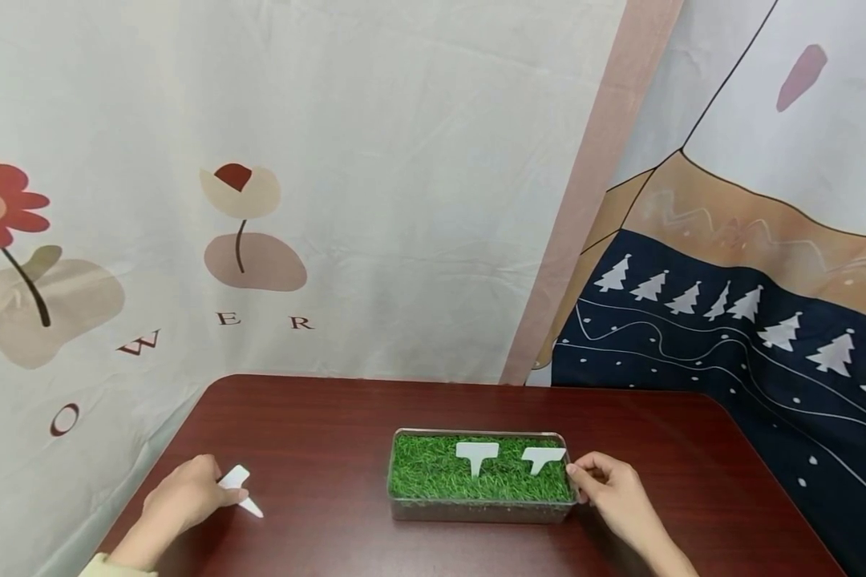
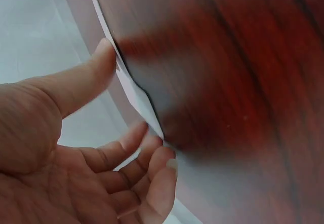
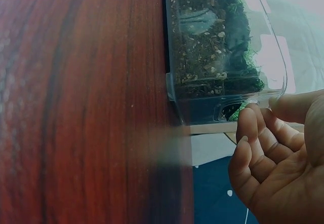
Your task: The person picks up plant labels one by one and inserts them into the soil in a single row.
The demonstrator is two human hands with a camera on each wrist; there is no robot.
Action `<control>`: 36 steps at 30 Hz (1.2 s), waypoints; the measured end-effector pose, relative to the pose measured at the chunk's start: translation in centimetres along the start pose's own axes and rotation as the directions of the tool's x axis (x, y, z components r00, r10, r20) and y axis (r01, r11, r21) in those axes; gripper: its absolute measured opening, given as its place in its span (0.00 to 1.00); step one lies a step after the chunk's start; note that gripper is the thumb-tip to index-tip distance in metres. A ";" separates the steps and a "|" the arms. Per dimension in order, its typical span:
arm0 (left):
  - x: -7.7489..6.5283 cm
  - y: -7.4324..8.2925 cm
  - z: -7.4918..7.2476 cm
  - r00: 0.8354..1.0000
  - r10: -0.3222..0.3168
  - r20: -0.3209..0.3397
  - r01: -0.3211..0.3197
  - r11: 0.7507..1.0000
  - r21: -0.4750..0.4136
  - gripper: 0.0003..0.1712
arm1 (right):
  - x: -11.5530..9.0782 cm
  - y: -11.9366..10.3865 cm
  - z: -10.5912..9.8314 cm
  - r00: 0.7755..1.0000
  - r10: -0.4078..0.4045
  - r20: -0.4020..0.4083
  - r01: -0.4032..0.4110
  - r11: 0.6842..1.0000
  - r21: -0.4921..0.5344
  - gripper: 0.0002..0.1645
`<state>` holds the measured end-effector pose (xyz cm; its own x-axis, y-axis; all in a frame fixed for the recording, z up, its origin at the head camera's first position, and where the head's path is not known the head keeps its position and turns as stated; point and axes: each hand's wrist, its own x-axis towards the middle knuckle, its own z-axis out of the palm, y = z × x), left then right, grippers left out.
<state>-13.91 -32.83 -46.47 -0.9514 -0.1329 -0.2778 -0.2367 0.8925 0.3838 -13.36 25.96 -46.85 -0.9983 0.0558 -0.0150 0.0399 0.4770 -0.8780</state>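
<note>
On the left of the table my left hand has its thumb and fingers around a white T-shaped plant label, whose pointed end angles toward the table. In the left wrist view, the thumb presses one part of the label and the curled fingertips meet its lower end. My right hand pinches the right end wall of a clear plastic planter box. Green grass tops the box. Two white T-shaped labels, a left one and a right one, stand in that grass.
The dark red wood table has rounded back corners. Behind it hangs a pale curtain with printed flowers and letters; a navy cloth with white trees hangs on the right. Brown soil shows through the box wall.
</note>
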 end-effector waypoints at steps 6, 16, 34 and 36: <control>0.3 0.3 -0.1 1.000 -0.016 0.016 0.016 1.000 -0.002 0.24 | 0.0 0.0 -0.1 1.000 -0.003 -0.001 0.003 1.000 -0.005 0.07; 1.0 0.2 0.3 0.995 0.053 -0.082 -0.060 0.995 -0.077 0.22 | 0.0 0.1 0.0 1.000 0.009 -0.003 -0.009 1.000 -0.001 0.07; -0.7 1.6 -2.3 0.980 0.048 -0.191 -0.066 0.994 -0.088 0.07 | 0.1 0.0 0.0 1.000 0.022 -0.001 -0.022 1.000 0.000 0.07; -0.8 1.8 -2.4 0.976 0.064 -0.208 -0.084 0.992 -0.092 0.07 | 0.0 0.1 0.1 1.000 0.023 -0.002 -0.023 1.000 -0.001 0.07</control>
<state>-14.05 -32.11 -43.45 -0.9846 -0.1627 -0.0634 -0.1729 0.8570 0.4855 -13.39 25.93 -46.95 -0.9971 0.0684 -0.0347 0.0632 0.4765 -0.8769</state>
